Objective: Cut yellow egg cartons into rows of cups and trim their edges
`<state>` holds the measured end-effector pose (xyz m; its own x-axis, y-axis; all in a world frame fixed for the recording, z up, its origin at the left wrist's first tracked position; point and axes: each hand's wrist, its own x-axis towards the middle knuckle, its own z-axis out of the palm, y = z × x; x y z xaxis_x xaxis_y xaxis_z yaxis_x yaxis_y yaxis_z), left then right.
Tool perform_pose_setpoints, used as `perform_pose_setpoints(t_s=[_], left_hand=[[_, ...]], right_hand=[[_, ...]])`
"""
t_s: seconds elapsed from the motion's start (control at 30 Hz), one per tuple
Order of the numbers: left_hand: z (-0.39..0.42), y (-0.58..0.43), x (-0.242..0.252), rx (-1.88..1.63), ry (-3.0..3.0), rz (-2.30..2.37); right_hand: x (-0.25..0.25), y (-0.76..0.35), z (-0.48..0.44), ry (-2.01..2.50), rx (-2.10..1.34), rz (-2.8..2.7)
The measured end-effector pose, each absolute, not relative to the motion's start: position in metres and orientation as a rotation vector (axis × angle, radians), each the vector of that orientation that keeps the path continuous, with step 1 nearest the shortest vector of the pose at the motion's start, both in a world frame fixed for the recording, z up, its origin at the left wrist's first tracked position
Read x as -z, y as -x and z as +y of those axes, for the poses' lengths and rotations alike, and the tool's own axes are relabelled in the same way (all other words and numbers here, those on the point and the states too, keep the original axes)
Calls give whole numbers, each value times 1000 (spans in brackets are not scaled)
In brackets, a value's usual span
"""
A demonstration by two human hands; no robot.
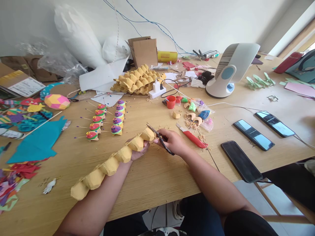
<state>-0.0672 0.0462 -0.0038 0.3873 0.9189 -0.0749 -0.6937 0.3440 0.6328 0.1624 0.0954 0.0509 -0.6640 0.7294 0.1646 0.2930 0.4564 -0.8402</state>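
Observation:
A long strip of yellow egg-carton cups slants over the table's front part, its far right end raised near the scissors. My left hand is closed on the strip from beneath, partly hidden by the cups. My right hand is closed round the handles of dark scissors. The blades point up and left, beside the last cup at the strip's right end. Beyond the strip stand two rows of painted cup figures, one row red and green, the other purple and yellow.
A red-handled knife lies right of my right hand, near carton scraps. Stacked yellow cartons, a white fan and a red cup stand behind. Three phones lie right; coloured paper lies left.

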Motion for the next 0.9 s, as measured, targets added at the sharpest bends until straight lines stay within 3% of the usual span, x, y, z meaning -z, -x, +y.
perform_pose_setpoints(t_s=[0.9], left_hand=[[43,64,-17,-1045,-384,484]], right_hand=[[-40,-159,102,1008,-1246,-1906]])
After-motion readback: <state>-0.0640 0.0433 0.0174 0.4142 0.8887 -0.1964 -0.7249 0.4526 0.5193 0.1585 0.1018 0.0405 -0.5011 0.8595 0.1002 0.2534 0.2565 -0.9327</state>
